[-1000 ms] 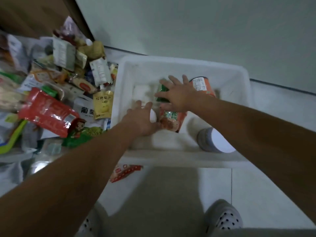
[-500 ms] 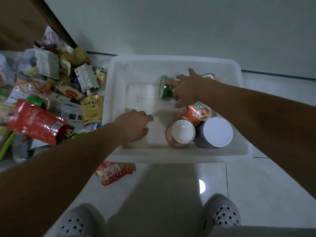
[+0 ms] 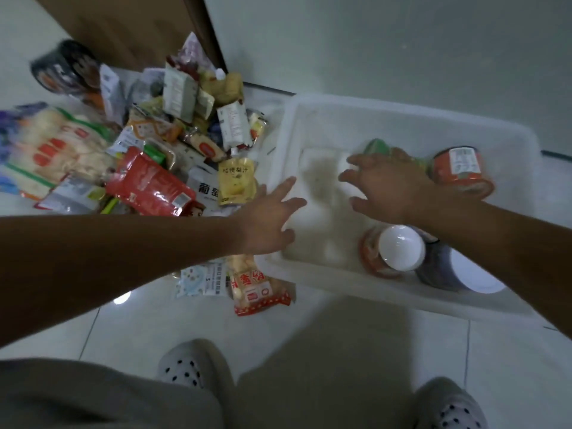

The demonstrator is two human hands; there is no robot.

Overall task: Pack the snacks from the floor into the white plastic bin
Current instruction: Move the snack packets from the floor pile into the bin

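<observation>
snack pile [image 3: 148, 144]: big messy heap on the floor, sitting at about 9 to 10 o'clock from the bin. Lots of packets overlapping, so most labels are half covered and the far-left ones are smeared by blur.

red pouch [image 3: 148, 184]: lies on the near side of the pile, tilted, easy to spot.

yellow pouch [image 3: 236, 181]: flat on the floor just beside the bin's left wall, printed side up.

left hand [image 3: 269, 218]: palm down, fingers spread wide and holding nothing, hanging right over the bin's left rim. Fingertips point toward 1 o'clock, into the bin. The forearm comes in from the left edge and covers a few packets under it.

red-and-white packet [image 3: 253, 286]: on the floor at 7 o'clock from the bin, top part hidden under the left forearm.

white plastic bin [image 3: 387, 116]: on the floor at right, open top. Its right end runs out of the shot.

right hand [image 3: 393, 184]: also fingers apart and empty, palm down over the middle of the bin, pointing to 9 o'clock.

green item [image 3: 376, 147]: peeks out behind the right hand, mostly hidden, can't tell what it is.

orange cup [image 3: 461, 170]: on its side at the bin's far right.

white-lidded cup [image 3: 399, 247]: near wall of the bin, partly under the right forearm.

dark tub [image 3: 439, 267]: touching that cup on its right, blurry.
</observation>
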